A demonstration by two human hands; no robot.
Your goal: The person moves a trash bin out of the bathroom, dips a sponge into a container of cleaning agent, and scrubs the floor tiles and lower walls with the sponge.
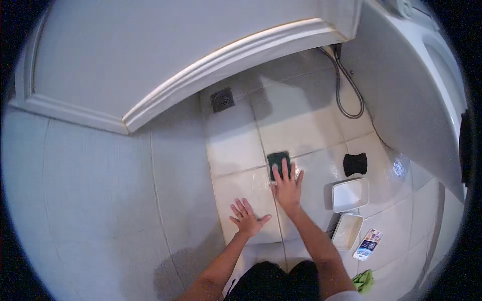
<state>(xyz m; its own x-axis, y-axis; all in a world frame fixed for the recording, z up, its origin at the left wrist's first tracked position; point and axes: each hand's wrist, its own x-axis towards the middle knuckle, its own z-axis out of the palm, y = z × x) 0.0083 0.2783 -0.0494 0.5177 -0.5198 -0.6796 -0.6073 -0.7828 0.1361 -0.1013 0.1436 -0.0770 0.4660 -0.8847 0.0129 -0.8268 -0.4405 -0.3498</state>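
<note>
A dark green scouring pad [278, 158] lies flat on the wet, pale floor tiles. My right hand [287, 190] rests palm down over its lower part, with the fingers spread and their tips on the pad. To the lower left, my left hand [246, 218] is planted on the tiles, fingers fanned out and nothing in it. The pad's lower edge is partly hidden under my right hand.
On the right are a black sponge-shaped piece [355, 164], two white tubs [366, 194], a labelled lid [368, 245] and a green cloth [364, 282]. A floor drain [222, 100], white cabinet [175, 55] and looped metal hose [357, 103] lie farther off.
</note>
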